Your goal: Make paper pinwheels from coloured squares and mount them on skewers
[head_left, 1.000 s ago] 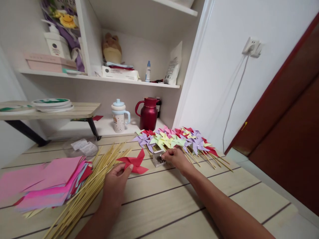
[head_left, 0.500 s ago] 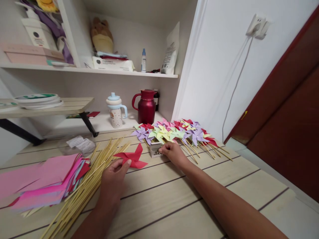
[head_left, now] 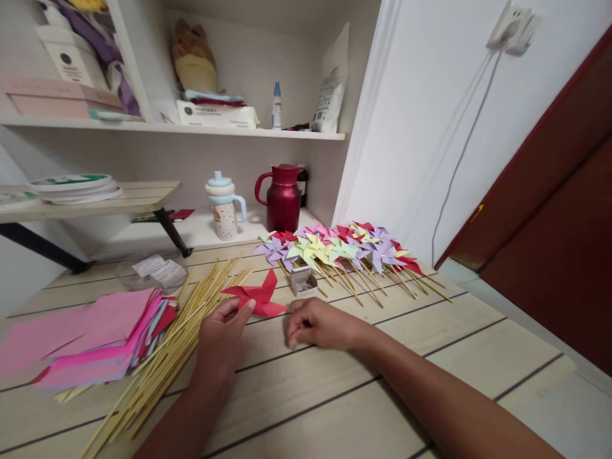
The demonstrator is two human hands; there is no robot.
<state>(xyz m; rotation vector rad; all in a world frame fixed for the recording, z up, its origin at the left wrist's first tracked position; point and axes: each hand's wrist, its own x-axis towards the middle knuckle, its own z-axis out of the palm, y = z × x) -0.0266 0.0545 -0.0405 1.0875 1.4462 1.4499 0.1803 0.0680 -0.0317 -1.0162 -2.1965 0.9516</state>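
My left hand (head_left: pixel 224 335) pinches a red paper pinwheel (head_left: pixel 258 294) between thumb and fingers, above the slatted table. To its right, my right hand (head_left: pixel 318 324) is closed, fingertips curled together just over the tabletop; whatever they may hold is too small or hidden to see. Behind that hand stands a small open box (head_left: pixel 304 284) with tiny metal pieces inside. Finished pinwheels on sticks (head_left: pixel 335 248) lie in a colourful pile beyond the box. Left of my left hand lies a bundle of thin wooden sticks (head_left: pixel 167 357).
A stack of coloured paper (head_left: pixel 100 325) sits at the left, near a clear plastic container (head_left: pixel 157 271). At the back stand a speckled cup (head_left: pixel 224 217) and a red jug (head_left: pixel 284 201). A small raised stand (head_left: pixel 138 197) holds rolls of tape (head_left: pixel 76 190).
My right hand has drawn back from the small box toward me and slightly left, its fingers closed. The left hand still holds the red pinwheel in nearly the same place.
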